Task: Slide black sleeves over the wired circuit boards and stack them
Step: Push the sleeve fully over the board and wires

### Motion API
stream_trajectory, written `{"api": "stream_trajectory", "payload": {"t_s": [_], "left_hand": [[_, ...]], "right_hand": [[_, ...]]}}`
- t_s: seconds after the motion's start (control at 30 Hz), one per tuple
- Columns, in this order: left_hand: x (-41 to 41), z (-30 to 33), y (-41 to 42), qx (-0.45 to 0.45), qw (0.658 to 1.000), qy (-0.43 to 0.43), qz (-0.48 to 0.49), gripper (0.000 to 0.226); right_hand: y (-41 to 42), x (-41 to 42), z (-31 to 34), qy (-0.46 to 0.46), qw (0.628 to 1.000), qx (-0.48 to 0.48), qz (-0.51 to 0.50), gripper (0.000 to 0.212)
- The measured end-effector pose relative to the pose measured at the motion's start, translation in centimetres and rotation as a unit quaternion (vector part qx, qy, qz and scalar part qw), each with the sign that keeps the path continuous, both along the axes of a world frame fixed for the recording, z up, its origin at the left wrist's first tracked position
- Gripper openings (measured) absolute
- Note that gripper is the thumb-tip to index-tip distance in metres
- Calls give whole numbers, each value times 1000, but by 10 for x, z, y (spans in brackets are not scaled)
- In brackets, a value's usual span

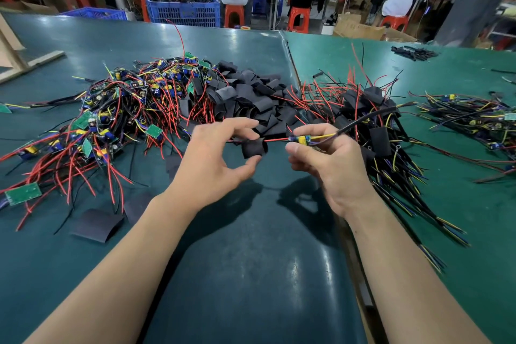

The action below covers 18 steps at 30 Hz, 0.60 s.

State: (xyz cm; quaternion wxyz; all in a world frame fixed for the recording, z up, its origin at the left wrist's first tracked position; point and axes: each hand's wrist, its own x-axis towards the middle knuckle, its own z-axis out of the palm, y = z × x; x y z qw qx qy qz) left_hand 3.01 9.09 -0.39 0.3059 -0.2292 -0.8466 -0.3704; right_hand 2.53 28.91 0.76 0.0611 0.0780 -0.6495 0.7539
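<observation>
Circuit boards with red, black and yellow wires lie in a tangled heap on the left of the green worktop, with 1 loose flat sleeve lying on the worktop in front of the heap. Just right of that heap, towards the middle, sits a pile of empty black sleeves.

In front of that pile your left hand is raised above the worktop, its grip pinching 1 black sleeve between thumb and fingertips. A red wire runs from the sleeve's right opening to the small wired circuit board in your right hand. That hand's grip is curled round the board, with the board's black cable trailing up and to the right. The board itself is just outside the sleeve, beside it.

Behind and right of your right hand lies a stack of boards already covered in sleeves, wires fanning towards you. Further right, another bundle of wired boards rests near the worktop's edge.
</observation>
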Motion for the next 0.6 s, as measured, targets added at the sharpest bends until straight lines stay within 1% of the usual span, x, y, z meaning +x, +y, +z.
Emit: {"api": "stream_trajectory", "payload": {"t_s": [0.07, 0.13, 0.23, 0.27, 0.4, 0.5, 0.6], "left_hand": [[3, 0, 6, -3, 999, -7, -33, 51], [6, -1, 11, -10, 999, -7, -34, 50], [7, 0, 11, 17, 999, -25, -20, 50], [7, 0, 11, 31, 999, -31, -24, 50], [7, -1, 12, 63, 996, -38, -51, 52], [8, -1, 14, 72, 996, -26, -47, 48], [7, -1, 15, 74, 996, -6, -40, 40]], "right_hand": [[-3, 1, -2, 3, 1000, 9, 20, 26], [-5, 2, -3, 3, 999, 17, 42, 24], [-3, 1, -2, -27, 996, -35, 72, 10], [-2, 1, -1, -33, 995, -48, 76, 9], [-4, 1, 0, -31, 997, -54, 46, 8], [-5, 1, 1, -42, 997, -62, 25, 5], [-5, 2, 1, -60, 993, -95, 38, 5]]}}
